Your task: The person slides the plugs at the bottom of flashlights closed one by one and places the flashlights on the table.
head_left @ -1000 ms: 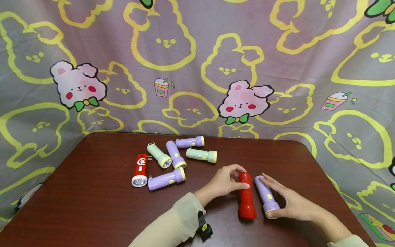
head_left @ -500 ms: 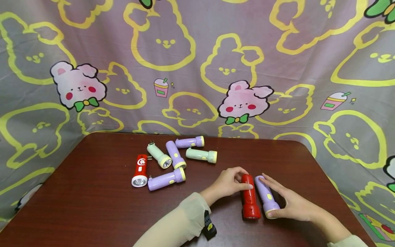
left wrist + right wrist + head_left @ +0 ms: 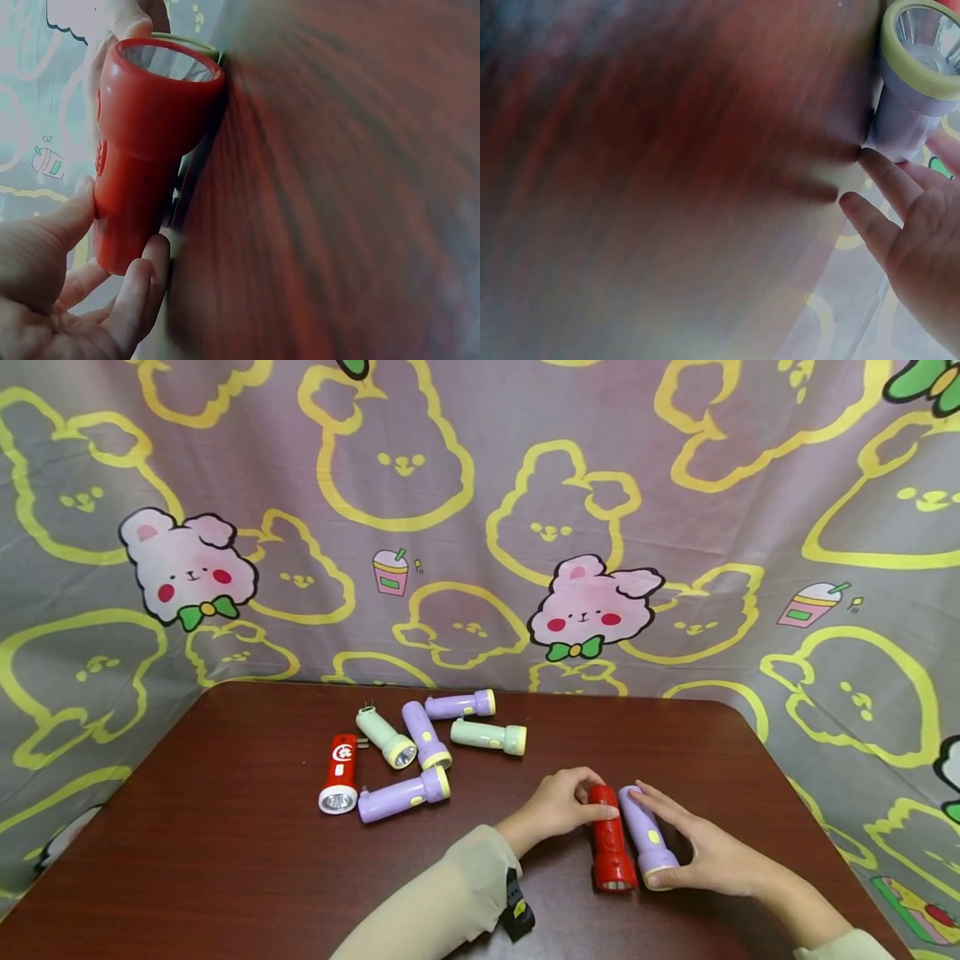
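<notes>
My left hand (image 3: 557, 805) grips a red flashlight (image 3: 612, 850) by its narrow end, thumb on top and fingers on the far side. In the left wrist view the red flashlight (image 3: 142, 142) shows its wide lens end, with thumb and fingers round the tail. Just to its right lies a purple flashlight (image 3: 643, 827) with a yellow button. My right hand (image 3: 711, 853) spans it lengthwise, thumb at the lens end and fingers at the tail. The right wrist view shows the purple flashlight's yellow rim (image 3: 896, 64) and my right hand (image 3: 926, 232) beside it.
On the brown table (image 3: 210, 860), left of centre, lies a group: a red-and-white flashlight (image 3: 341, 775), several purple ones, such as the nearest (image 3: 401, 797), and two pale green ones (image 3: 386, 739). A cartoon-print curtain (image 3: 450, 527) hangs behind the table.
My left hand has slid the red flashlight rightward, close beside the purple one, and turned its lens end slightly. The right hand and its purple flashlight have stayed put.
</notes>
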